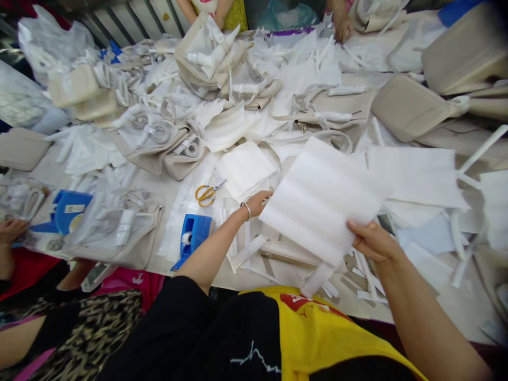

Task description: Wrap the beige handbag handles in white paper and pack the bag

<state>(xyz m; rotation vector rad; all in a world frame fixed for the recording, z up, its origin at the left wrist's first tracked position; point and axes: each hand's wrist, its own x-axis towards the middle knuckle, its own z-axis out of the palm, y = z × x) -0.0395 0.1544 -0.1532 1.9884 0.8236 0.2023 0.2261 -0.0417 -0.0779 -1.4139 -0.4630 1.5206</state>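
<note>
A large white foam sheet [317,196] is held up in my right hand [373,241], thumb on top at its right lower edge. My left hand [260,203], with a bracelet on the wrist, is at the sheet's left edge. Its fingers are curled and partly hidden, so what they grip cannot be made out. Under the sheet lies a beige bag [289,255], mostly covered. White padding sheets [248,169] lie beyond my left hand. Scissors with yellow handles [205,194] and a blue tape dispenser [194,233] are to its left.
Beige handbags [337,108] and wrapping are heaped across the table. More white sheets [416,174] lie at right. Another blue dispenser [71,209] stands at left. A co-worker's hand [343,27] is across the table; another person's hand [14,231] is at far left.
</note>
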